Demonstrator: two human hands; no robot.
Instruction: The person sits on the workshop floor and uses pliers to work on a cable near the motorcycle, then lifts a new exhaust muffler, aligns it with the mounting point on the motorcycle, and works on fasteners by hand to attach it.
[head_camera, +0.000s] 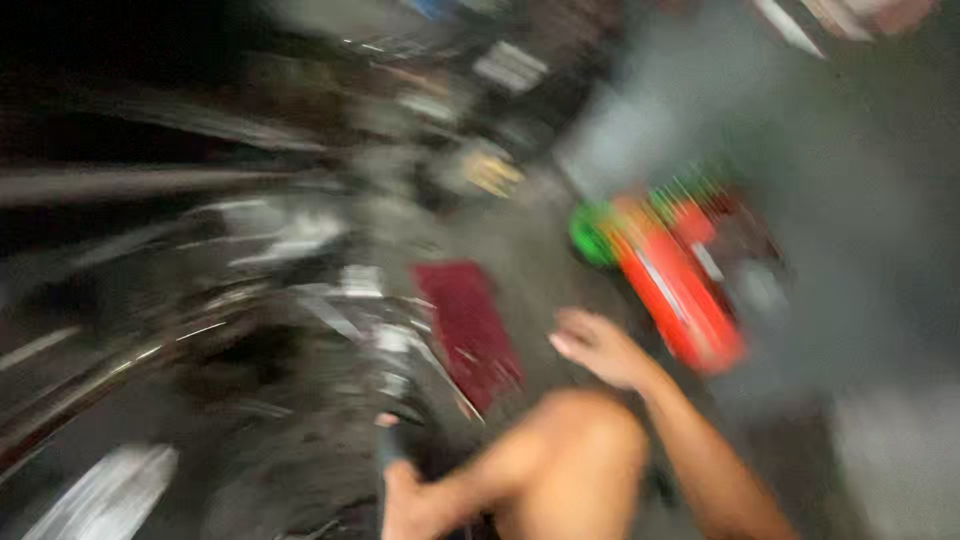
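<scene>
Right hand (598, 345), fingers loosely spread and holding nothing, hangs just left of the long red-orange plastic tool case (680, 290) on the floor; the case's long axis runs from upper left to lower right. Left hand (400, 490), lower and well left of the case, appears curled around a dark slender handle (388, 440), though blur hides the grip. A dark red flat mat (468, 325) lies left of the case, beside blurred dark metal machinery (250, 330).

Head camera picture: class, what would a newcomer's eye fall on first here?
The bright orange-red box with a green part, on the grey floor right of centre, stands out most. Next comes the right hand, open and bare, reaching toward it. Left of the hand lies a dark red mat; the left hand sits low, too blurred to read.
</scene>
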